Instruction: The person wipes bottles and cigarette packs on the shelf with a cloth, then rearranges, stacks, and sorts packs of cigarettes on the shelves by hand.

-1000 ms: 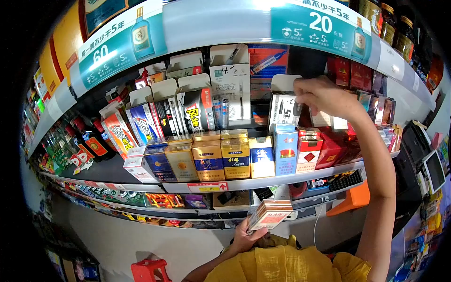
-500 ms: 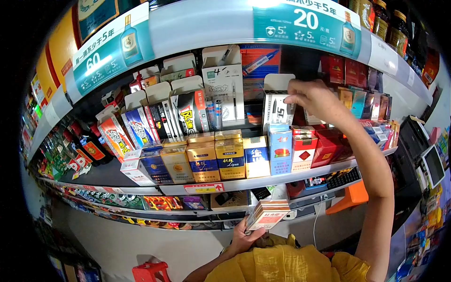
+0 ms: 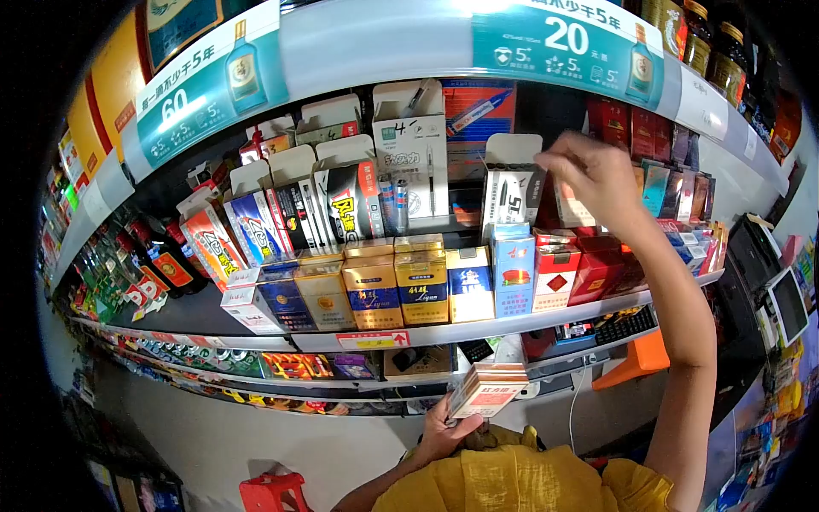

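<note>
My left hand grips a small stack of white and orange boxes below the shelf. My right hand is raised over the shelf, fingers pressed together, just right of an open white and black pen box; whether anything is between the fingertips cannot be made out. In front of that box stands a light blue pack. A white and red pack is beside it, and a white and blue pack is on its other side.
More open pen boxes stand at the middle of the shelf. Gold packs line its front edge. Dark bottles lie at the left. A red stool is below, and an orange object hangs under the right side.
My right hand has moved right and slightly up, off the pen box's edge. My left hand keeps the same stack. The camera view has shifted slightly.
</note>
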The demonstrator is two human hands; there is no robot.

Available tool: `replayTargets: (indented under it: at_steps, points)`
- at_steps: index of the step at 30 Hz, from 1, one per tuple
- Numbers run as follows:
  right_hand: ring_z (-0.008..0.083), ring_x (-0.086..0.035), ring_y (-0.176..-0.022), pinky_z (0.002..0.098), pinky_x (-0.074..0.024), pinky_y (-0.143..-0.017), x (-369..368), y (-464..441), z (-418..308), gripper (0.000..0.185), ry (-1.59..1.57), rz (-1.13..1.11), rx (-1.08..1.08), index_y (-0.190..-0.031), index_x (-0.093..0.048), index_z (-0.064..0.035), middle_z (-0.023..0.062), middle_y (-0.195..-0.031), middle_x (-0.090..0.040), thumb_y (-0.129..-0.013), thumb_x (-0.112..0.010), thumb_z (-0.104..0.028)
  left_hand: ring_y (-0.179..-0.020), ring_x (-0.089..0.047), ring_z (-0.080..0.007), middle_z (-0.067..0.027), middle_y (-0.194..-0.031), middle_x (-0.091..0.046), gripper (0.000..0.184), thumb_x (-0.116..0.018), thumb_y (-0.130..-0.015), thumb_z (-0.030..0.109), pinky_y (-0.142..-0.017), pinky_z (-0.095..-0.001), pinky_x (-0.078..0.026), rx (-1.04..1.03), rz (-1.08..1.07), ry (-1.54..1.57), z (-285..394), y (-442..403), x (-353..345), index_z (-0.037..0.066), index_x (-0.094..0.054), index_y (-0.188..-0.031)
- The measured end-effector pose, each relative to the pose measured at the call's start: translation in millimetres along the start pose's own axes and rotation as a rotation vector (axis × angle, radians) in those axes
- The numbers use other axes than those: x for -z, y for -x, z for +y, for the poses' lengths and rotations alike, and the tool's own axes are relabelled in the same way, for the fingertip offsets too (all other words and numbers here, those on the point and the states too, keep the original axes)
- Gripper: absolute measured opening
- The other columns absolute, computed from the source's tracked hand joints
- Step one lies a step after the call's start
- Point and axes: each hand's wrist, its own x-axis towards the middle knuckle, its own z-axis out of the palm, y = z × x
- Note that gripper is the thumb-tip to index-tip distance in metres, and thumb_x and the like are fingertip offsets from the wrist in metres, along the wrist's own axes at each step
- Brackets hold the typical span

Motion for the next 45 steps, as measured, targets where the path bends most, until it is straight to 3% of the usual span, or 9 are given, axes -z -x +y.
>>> replayTargets:
  at_steps: [5, 9, 12, 18, 27, 28, 31, 39, 45]
  points:
    - [0.0283, -0.053, -0.051, 0.0353, -0.0435, -0.049, -6.4, 21.9, -29.0, 0.019, 0.085, -0.053, 0.26, -0.078, -0.057, 0.0012, 0.0167, -0.06, -0.051, -0.085, -0.061, -0.016, -0.091, -0.056, -0.0108, -0.0051, -0.105, -0.062, 0.043, -0.066, -0.084, 0.015, -0.08, -0.0278, -0.045, -0.081, 0.053, -0.098, 9.3, -0.8, -0.3, 0.001, -0.049, -0.12]
    - [0.0218, -0.059, -0.058, 0.0288, -0.0495, -0.046, -26.8, 50.1, -36.4, 0.034, 0.02, -0.198, 0.463, -0.108, -0.052, 0.0019, 0.0126, -0.082, -0.06, -0.074, -0.056, 0.001, -0.087, -0.057, -0.0112, -0.0053, -0.104, -0.062, 0.044, -0.065, -0.085, 0.015, -0.077, -0.0287, -0.046, -0.063, 0.019, -0.024, 13.0, -0.4, 5.2, 0.002, -0.047, -0.123]
    - [0.0221, -0.054, -0.062, 0.0287, -0.0527, -0.049, -32.4, 77.5, -52.9, 0.031, -0.133, -0.489, 0.367, -0.109, -0.052, 0.0032, 0.0161, -0.094, -0.055, -0.078, -0.052, -0.004, -0.095, -0.055, -0.012, -0.0052, -0.109, -0.06, 0.042, -0.064, -0.085, 0.013, -0.084, -0.0295, -0.043, -0.122, 0.059, 0.007, 13.7, -0.9, 2.3, 0.002, -0.048, -0.122]
    - [0.0279, -0.057, -0.077, 0.0364, -0.0538, -0.064, -56.5, 116.2, -62.6, 0.049, -0.233, -0.595, 0.475, -0.117, -0.048, 0.009, 0.0191, -0.09, -0.056, -0.086, -0.057, -0.027, -0.102, -0.053, -0.0138, -0.0057, -0.114, -0.057, 0.046, -0.066, -0.083, 0.012, -0.088, -0.0306, -0.041, -0.07, 0.023, 0.053, 10.5, -0.1, 4.2, 0.002, -0.046, -0.123]
    - [0.0313, -0.059, -0.081, 0.0394, -0.0521, -0.067, -37.5, 124.6, -58.0, 0.042, -0.281, -0.778, 0.173, -0.117, -0.047, 0.0016, 0.0178, -0.09, -0.057, -0.088, -0.056, -0.027, -0.106, -0.054, -0.0168, -0.009, -0.117, -0.056, 0.051, -0.068, -0.083, 0.021, -0.09, -0.0332, -0.043, -0.042, -0.049, 0.005, 1.4, -6.2, 3.4, 0.001, -0.045, -0.124]
    - [0.0313, -0.059, -0.08, 0.0396, -0.0519, -0.067, -34.0, 124.6, -58.0, 0.04, -0.275, -0.798, 0.139, -0.115, -0.048, 0.0011, 0.0175, -0.089, -0.057, -0.088, -0.057, -0.027, -0.097, -0.058, -0.0189, -0.0112, -0.11, -0.06, 0.055, -0.069, -0.081, 0.031, -0.079, -0.0369, -0.049, -0.13, 0.011, -0.041, -3.6, -9.6, -1.1, 0.005, -0.047, -0.124]
    - [0.0314, -0.058, -0.079, 0.0402, -0.0508, -0.066, -26.6, 126.3, -56.3, 0.038, -0.28, -0.776, 0.142, -0.112, -0.049, 0.0007, 0.0168, -0.088, -0.056, -0.086, -0.058, -0.025, -0.103, -0.056, -0.0177, -0.0094, -0.115, -0.057, 0.055, -0.07, -0.081, 0.023, -0.087, -0.0335, -0.044, -0.018, -0.034, 0.01, -1.1, -8.1, 0.6, 0.002, -0.044, -0.125]
    - [0.0307, -0.06, -0.075, 0.0391, -0.0492, -0.066, 35.9, 103.4, -55.1, 0.031, -0.406, -0.513, 0.062, -0.101, -0.054, -0.0006, 0.0158, -0.084, -0.057, -0.079, -0.065, -0.018, -0.091, -0.058, -0.0147, -0.0084, -0.099, -0.063, 0.04, -0.071, -0.078, 0.012, -0.08, -0.0287, -0.046, -0.116, -0.182, -0.091, 1.9, -21.1, -3.3, 0.0, -0.056, -0.113]
    - [0.014, -0.059, -0.076, 0.0266, -0.0479, -0.065, 80.5, 84.0, -6.1, 0.036, -0.1, 0.09, -0.064, -0.101, -0.059, 0.0003, 0.0078, -0.088, -0.063, -0.075, -0.066, -0.024, -0.087, -0.058, -0.0131, -0.0085, -0.094, -0.063, 0.033, -0.065, -0.079, 0.003, -0.08, -0.0265, -0.046, -0.04, -0.126, -0.123, 22.0, -20.8, -13.6, -0.001, -0.056, -0.111]
